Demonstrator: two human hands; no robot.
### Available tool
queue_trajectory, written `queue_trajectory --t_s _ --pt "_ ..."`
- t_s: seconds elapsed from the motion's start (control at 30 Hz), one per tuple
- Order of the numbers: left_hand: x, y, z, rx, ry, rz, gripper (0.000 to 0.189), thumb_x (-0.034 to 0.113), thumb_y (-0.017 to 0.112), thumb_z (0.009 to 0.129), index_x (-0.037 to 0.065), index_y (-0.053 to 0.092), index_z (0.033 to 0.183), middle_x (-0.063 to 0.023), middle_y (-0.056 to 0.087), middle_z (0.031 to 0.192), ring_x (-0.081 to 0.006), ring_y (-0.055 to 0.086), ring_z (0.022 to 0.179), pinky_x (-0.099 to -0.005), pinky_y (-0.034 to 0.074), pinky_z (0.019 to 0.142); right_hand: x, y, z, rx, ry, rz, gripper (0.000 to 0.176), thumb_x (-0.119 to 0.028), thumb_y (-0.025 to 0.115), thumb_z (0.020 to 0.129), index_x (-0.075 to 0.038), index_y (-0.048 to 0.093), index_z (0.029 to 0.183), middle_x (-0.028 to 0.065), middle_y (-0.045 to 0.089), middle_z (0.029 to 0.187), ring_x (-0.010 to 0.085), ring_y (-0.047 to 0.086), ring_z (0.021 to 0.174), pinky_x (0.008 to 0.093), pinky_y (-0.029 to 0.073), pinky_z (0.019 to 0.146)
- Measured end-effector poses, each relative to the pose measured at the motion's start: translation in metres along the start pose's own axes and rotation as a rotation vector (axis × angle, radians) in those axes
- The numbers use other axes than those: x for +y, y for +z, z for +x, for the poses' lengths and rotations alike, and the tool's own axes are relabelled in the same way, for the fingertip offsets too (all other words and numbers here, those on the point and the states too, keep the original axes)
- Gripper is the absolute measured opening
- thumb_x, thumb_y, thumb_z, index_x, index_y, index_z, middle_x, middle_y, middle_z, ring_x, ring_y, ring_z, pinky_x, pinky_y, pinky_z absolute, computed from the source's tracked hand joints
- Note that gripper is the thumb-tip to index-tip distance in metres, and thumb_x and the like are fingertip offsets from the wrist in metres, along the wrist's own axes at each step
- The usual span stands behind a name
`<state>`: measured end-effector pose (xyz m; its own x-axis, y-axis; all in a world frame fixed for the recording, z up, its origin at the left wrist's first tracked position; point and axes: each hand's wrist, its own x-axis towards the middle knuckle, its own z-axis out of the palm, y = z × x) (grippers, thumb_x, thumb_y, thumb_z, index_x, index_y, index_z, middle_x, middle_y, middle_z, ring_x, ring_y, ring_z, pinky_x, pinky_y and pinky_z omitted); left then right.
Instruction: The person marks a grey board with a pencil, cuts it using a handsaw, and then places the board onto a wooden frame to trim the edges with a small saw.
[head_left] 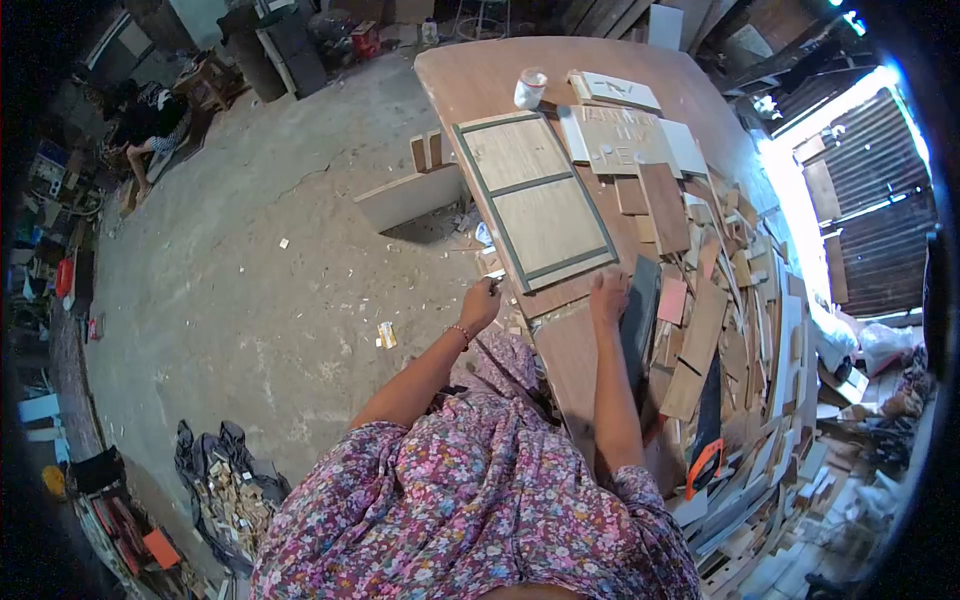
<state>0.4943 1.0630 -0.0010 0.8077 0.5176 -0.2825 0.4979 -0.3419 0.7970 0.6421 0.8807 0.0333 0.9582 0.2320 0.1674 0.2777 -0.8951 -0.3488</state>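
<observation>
A pale wooden panel [540, 215] with dark green strips around its border and across its middle lies on the brown worktable [480, 75]. My left hand [482, 304] is beside the table's left edge, off the panel's near left corner, with its fingers curled closed; what is in them is too small to make out. At the panel's near right corner, my right hand [608, 294] rests low over the table, fingers bent and close together, their tips hidden beneath the hand.
A white jar [531, 88] stands beyond the panel, near a board with raised letters [620, 135]. Wood offcuts [700, 330] crowd the right side, with an orange-handled saw [704, 468] among them. A long board [410, 196] juts out left of the table. A person [150, 130] sits at the far left.
</observation>
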Motion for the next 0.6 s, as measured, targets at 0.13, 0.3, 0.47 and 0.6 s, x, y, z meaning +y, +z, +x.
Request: queue_trajectory --t_s 0.13,0.3,0.47,0.6 --pt "0.001 -0.008 0.019 0.097 -0.022 -0.090 0.025 0.010 0.051 0.074 0.000 0.051 0.097 -0.0169 0.056 0.091 -0.0269 0.056 0.083 -0.0323 0.044 0.073 0.014 0.031 0.051 0.066 -0.060 -0.071 0.030 -0.018 0.052 0.073 0.003 0.046 0.094 0.0191 0.046 0.095 0.0331 0.045 0.091 0.0399 0.039 0.076" --pt "0.011 -0.004 0.058 0.265 -0.024 -0.211 0.025 0.010 0.051 0.074 -0.004 0.050 0.094 -0.0214 0.055 0.086 -0.0312 0.055 0.078 -0.0356 0.043 0.068 0.008 0.053 0.080 0.169 -0.180 -0.018 0.030 -0.017 0.054 0.072 0.002 0.047 0.094 0.0219 0.046 0.096 0.0351 0.046 0.089 0.0432 0.036 0.076" --pt "0.033 -0.014 0.083 0.369 -0.060 -0.190 0.024 0.006 0.051 0.073 -0.003 0.048 0.095 -0.0194 0.053 0.087 -0.0326 0.053 0.079 -0.0368 0.042 0.069 -0.014 0.048 0.065 0.091 -0.074 -0.020 0.027 -0.016 0.054 0.072 0.001 0.048 0.092 0.0196 0.048 0.092 0.0334 0.046 0.089 0.0421 0.036 0.076" --pt "0.036 -0.028 0.099 0.505 0.113 0.094 0.026 0.005 0.053 0.072 0.001 0.046 0.097 -0.0166 0.047 0.093 -0.0325 0.045 0.086 -0.0382 0.036 0.075 -0.027 0.036 0.089 -0.018 -0.108 0.100 0.025 -0.013 0.050 0.075 0.001 0.047 0.096 0.0192 0.046 0.097 0.0344 0.043 0.093 0.0408 0.035 0.079"
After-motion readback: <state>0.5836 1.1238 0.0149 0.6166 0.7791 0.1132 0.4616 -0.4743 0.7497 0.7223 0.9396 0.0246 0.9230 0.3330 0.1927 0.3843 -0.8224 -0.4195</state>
